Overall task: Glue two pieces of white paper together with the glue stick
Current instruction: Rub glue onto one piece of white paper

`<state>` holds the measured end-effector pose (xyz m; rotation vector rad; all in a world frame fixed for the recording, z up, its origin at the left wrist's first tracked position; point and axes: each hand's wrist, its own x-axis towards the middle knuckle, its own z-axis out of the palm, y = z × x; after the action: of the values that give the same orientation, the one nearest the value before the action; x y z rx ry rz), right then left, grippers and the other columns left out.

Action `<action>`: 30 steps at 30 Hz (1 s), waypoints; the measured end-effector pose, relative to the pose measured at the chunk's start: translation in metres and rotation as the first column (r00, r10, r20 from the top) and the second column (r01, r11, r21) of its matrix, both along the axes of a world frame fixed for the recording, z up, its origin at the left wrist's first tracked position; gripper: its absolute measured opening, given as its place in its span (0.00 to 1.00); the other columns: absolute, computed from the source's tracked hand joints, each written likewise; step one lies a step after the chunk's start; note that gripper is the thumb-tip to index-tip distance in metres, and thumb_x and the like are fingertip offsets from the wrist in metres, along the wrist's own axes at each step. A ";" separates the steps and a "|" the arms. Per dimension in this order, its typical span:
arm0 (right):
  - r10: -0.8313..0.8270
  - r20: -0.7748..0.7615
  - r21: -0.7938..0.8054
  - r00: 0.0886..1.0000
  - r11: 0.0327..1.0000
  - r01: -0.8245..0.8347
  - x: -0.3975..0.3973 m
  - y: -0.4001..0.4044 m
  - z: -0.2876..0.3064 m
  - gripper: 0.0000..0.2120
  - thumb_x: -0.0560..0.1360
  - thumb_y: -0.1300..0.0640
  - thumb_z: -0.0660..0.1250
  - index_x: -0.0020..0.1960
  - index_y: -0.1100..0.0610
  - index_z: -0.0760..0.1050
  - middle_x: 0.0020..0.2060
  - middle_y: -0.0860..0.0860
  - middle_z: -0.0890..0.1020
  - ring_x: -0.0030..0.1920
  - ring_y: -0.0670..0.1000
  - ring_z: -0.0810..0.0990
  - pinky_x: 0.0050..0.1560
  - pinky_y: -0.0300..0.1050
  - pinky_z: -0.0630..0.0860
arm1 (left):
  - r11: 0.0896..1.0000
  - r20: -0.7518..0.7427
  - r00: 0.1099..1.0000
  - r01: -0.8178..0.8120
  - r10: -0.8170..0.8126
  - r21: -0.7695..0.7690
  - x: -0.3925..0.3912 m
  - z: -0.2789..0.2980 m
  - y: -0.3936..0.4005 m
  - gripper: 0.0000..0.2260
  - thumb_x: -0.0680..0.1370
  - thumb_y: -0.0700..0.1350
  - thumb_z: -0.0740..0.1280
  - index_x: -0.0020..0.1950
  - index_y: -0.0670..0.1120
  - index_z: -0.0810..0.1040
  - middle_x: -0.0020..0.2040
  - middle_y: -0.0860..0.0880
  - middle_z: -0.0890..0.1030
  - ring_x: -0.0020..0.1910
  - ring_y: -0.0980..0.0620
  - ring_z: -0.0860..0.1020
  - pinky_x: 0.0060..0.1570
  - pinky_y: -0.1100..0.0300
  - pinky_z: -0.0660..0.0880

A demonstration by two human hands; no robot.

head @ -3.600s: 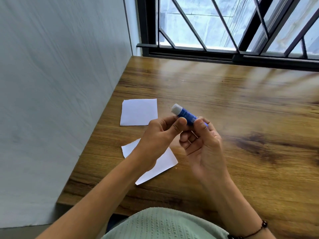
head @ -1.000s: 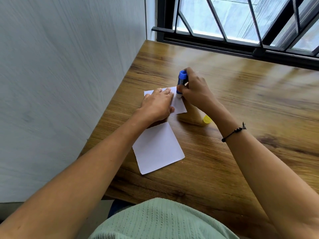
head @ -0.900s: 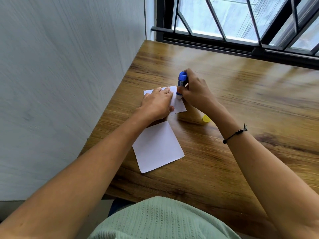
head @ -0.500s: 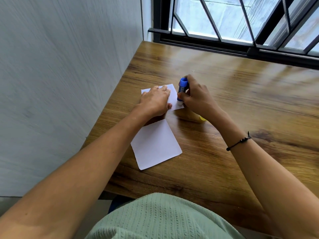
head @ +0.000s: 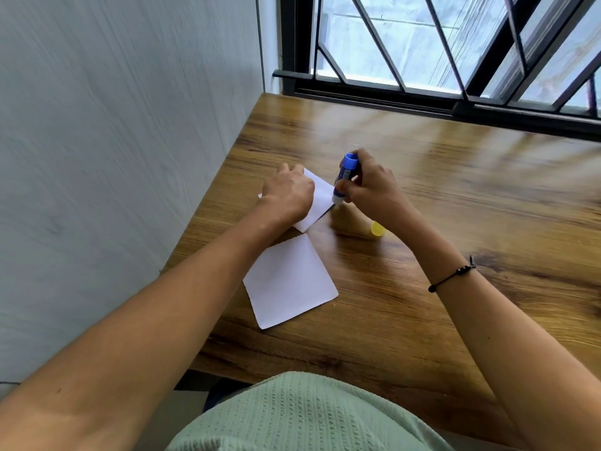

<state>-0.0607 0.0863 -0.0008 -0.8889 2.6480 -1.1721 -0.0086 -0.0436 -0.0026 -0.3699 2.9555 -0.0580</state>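
No legible text, numbers or brand marks anywhere in view

- glue stick (head: 345,173): blue barrel carries a pale label patch with some dark marks; too small and blurred to read
- far paper (head: 320,198) and near paper (head: 290,281): both white sheets, no print or writing showing on the faces that are up
- yellow cap (head: 377,229) on the surface (head: 455,203): plain, no marking made out
- wall (head: 113,141) and window bars (head: 455,43): no signs, stickers or lettering visible
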 end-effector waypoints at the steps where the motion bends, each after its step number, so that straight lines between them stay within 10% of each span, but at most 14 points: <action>1: -0.011 -0.003 -0.013 1.000 1.000 0.011 -0.001 0.001 0.000 0.14 0.74 0.64 0.64 0.59 0.61 0.67 0.42 0.56 0.78 0.44 0.60 0.79 0.45 0.49 0.72 | 1.000 -0.010 1.000 -0.001 0.001 -0.030 0.001 0.000 0.002 0.16 0.78 0.37 0.56 0.65 0.37 0.68 0.64 0.41 0.68 0.64 0.42 0.65 0.55 0.51 0.70; 10: -0.071 0.008 -0.081 0.997 0.994 0.072 -0.011 0.000 0.000 0.15 0.74 0.62 0.65 0.59 0.60 0.66 0.47 0.61 0.79 0.46 0.62 0.80 0.47 0.53 0.76 | 0.977 -0.002 1.000 0.002 -0.003 -0.213 0.005 -0.002 0.002 0.15 0.79 0.46 0.59 0.62 0.41 0.74 0.61 0.40 0.73 0.61 0.43 0.68 0.56 0.52 0.66; 30: -0.086 -0.036 -0.056 0.996 0.995 0.084 -0.032 -0.040 -0.005 0.14 0.74 0.64 0.64 0.58 0.63 0.67 0.43 0.55 0.74 0.44 0.58 0.76 0.49 0.56 0.75 | 0.976 -0.032 0.985 0.173 -0.170 0.136 0.007 -0.004 -0.008 0.19 0.77 0.44 0.62 0.68 0.49 0.67 0.65 0.44 0.68 0.62 0.42 0.65 0.56 0.51 0.69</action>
<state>-0.0931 0.0463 -0.0059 -0.8229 2.7215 -1.2645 -0.0019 -0.0512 -0.0064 -0.0969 2.9818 0.1306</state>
